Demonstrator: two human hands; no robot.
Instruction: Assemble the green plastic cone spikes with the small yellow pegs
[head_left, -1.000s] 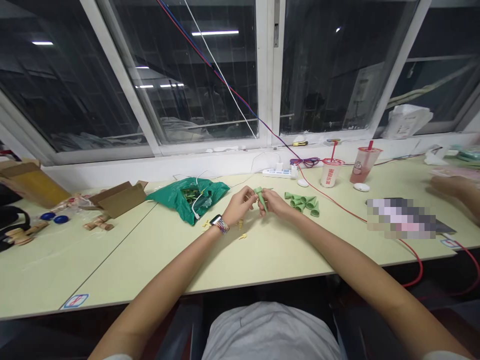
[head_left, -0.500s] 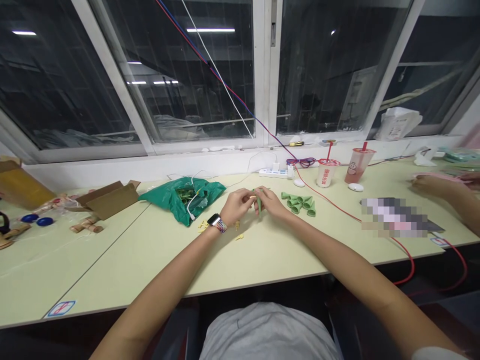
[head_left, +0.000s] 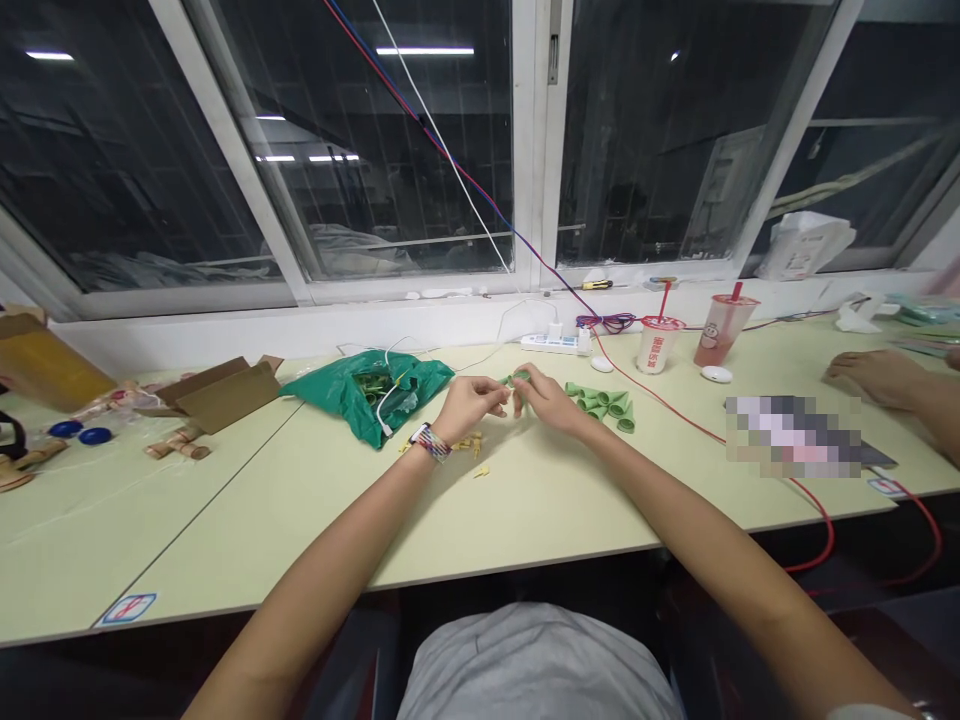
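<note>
My left hand (head_left: 469,408) and my right hand (head_left: 544,400) meet above the pale green table, fingertips together on a small green cone (head_left: 513,378). Most of the cone is hidden by my fingers, and it lies nearly level. Just below my left hand are small yellow parts (head_left: 469,442), with another (head_left: 480,470) a little nearer me. A cluster of green paper cones (head_left: 600,403) lies to the right of my right hand. A green plastic bag (head_left: 367,395) holding wires and parts lies left of my left hand.
Another person's hand (head_left: 874,378) rests on the table at far right, near a pixelated patch. Two drink cups (head_left: 658,343) and a power strip (head_left: 551,344) stand by the window. A red cable (head_left: 679,415) crosses the table. Cardboard (head_left: 217,392) and wooden pieces (head_left: 176,450) lie left.
The green cone has swung from pointing down to nearly level, and my hands have risen slightly. The other person's hand has moved down from the pink sheet. The view has shifted slightly.
</note>
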